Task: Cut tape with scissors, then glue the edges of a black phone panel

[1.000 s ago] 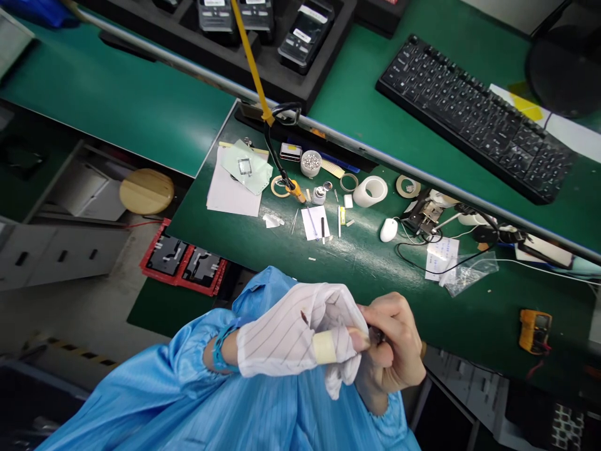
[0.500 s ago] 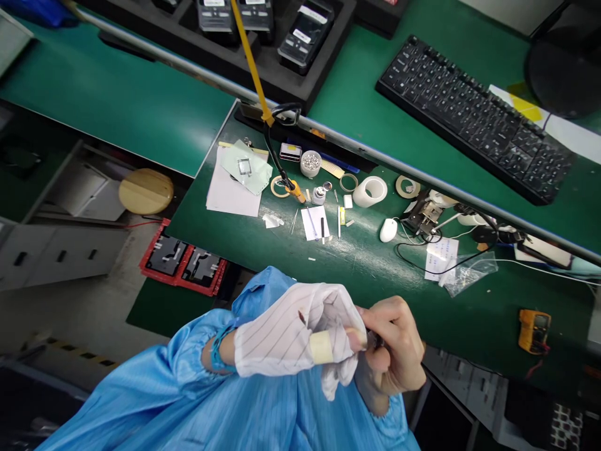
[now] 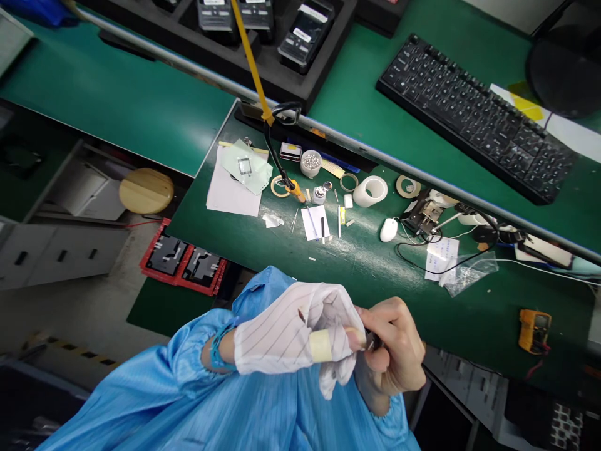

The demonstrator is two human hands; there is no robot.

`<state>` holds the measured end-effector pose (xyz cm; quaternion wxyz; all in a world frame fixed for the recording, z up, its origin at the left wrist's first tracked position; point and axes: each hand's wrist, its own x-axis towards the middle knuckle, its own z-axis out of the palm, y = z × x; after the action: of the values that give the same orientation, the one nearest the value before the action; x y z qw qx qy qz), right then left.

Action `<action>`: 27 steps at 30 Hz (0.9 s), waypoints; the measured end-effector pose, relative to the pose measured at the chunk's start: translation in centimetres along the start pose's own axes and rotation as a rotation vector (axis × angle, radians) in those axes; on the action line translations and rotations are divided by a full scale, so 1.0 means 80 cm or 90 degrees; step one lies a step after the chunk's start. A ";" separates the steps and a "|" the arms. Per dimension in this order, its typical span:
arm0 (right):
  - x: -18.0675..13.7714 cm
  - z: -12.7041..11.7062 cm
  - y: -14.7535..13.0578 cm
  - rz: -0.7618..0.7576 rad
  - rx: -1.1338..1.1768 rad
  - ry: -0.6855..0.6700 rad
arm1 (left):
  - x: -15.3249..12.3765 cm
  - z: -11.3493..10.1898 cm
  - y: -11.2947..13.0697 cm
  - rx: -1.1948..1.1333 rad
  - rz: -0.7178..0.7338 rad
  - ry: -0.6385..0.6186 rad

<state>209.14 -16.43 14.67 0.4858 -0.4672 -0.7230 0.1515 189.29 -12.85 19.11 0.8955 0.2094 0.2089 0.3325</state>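
My left hand (image 3: pixel 291 332) wears a white striped glove with a dark stain and a band of yellowish tape (image 3: pixel 321 346) at the thumb. Its fingers are curled in and the bare thumb tip pokes out. My right hand (image 3: pixel 398 341) is bare and closed, its thumb and forefinger pinching a small dark, shiny object (image 3: pixel 372 341) right at the left thumb tip. Most of that object is hidden by the fingers, so its kind is unclear. Both hands meet in front of my blue smock, near the front edge of the green bench (image 3: pixel 282 250).
On the bench lie tweezers (image 3: pixel 294 221), a small white pad with pens (image 3: pixel 315 223), a roll of white material (image 3: pixel 370 191), a white mouse (image 3: pixel 388 230) and a yellow multimeter (image 3: pixel 534 331). A keyboard (image 3: pixel 474 119) sits on the shelf. A red tray (image 3: pixel 183 260) stands lower left.
Both hands keep nearly the same place and grip. The left glove has shifted very slightly.
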 end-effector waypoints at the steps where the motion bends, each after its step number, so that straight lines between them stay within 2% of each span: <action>1: -0.001 0.000 0.000 0.000 -0.003 -0.005 | 0.001 0.001 0.001 -0.003 -0.001 0.000; 11: 0.003 0.003 -0.001 -0.003 0.006 0.008 | 0.003 0.000 -0.001 -0.016 0.015 -0.015; 17: 0.019 0.012 -0.004 -0.018 0.052 0.039 | 0.003 0.005 0.009 0.046 -0.034 -0.021; 22: 0.028 0.018 -0.006 -0.041 0.082 0.094 | 0.004 0.004 0.006 0.017 0.000 -0.037; 27: 0.015 0.013 -0.002 -0.033 0.036 0.075 | 0.003 0.001 0.003 -0.005 0.012 -0.044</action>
<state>208.04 -15.28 14.96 0.5447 -0.4422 -0.7003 0.1315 189.36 -12.51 19.27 0.8998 0.2192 0.1748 0.3343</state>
